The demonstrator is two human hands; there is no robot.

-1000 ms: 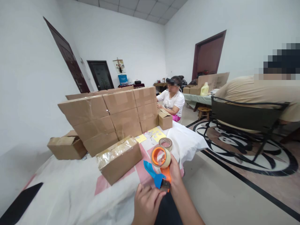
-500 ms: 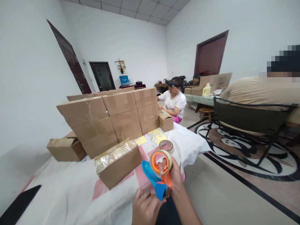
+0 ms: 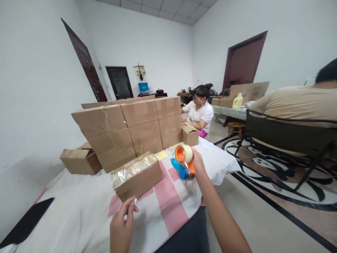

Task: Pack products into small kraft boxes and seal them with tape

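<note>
My right hand (image 3: 196, 163) grips an orange and blue tape dispenser (image 3: 190, 167) loaded with a pale roll of tape, raised above the cloth at the table's right side. At lower left, my left hand (image 3: 123, 219) is closed in a pinch on a small shiny bit of clear tape (image 3: 135, 200). Just beyond that hand lies a long cardboard box (image 3: 140, 181), its top covered with glossy tape. The hand is close to the box's near corner; whether they touch I cannot tell.
Stacked cardboard boxes (image 3: 143, 128) form a wall behind. An open-flapped box (image 3: 81, 163) stands at the left, a smaller one (image 3: 191, 136) at the right. A co-worker (image 3: 201, 114) sits beyond the table; another person (image 3: 295, 100) sits in a dark chair (image 3: 289, 131) at right.
My hands have moved apart: the right carried the tape dispenser up and away, the left went left toward the box with a bit of tape. The view has shifted slightly.
</note>
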